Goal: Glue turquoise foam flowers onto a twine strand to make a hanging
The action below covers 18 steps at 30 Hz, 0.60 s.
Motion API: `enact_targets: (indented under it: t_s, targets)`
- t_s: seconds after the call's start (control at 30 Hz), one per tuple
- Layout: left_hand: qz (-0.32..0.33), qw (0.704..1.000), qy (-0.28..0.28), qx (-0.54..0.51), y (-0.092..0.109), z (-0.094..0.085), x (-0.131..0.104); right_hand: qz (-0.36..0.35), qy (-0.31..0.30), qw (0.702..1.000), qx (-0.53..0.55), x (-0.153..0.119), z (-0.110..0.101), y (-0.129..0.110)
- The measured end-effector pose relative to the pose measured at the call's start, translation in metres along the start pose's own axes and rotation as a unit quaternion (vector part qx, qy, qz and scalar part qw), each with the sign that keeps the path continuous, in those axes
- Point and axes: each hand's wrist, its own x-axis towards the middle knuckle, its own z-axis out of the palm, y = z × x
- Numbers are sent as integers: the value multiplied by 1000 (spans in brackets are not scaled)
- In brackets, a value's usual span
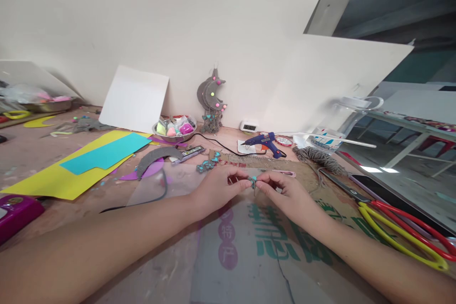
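Between my fingertips, above the plastic-covered mat, is a small grey-and-turquoise piece (252, 181) that looks like grey yarn with a bit of turquoise. My left hand (224, 185) pinches it from the left, thumb and forefinger together. From the other side my right hand (281, 190) pinches it too. Just beyond my left hand lies a cluster of similar turquoise-and-grey pieces (208, 164). A grey crescent (156, 157) rests on purple paper to the left. Against the white board leans a grey moon ornament (213, 95) with coloured balls and hanging strands.
A blue glue gun (263, 141) lies behind my hands. At right are a grey yarn bundle (318, 159), red-and-yellow scissors (402, 228) and a phone (402, 204). A bowl of coloured clay (156, 134), yellow paper (76, 187) and a magenta object (17, 216) are at left.
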Motion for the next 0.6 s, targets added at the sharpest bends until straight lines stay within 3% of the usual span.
enact_targets:
  t_s: [0.37,0.5,0.6]
  targets:
    - [-41,999,-1,-18,6,-1,0,-17,-2,1000,-15,0,-3,-3]
    - [-50,998,1,-24,4,0,0,-7,28,997,-69,9,-26,3]
    - [-58,998,1,-17,4,0,0,33,66,993,-92,20,-52,23]
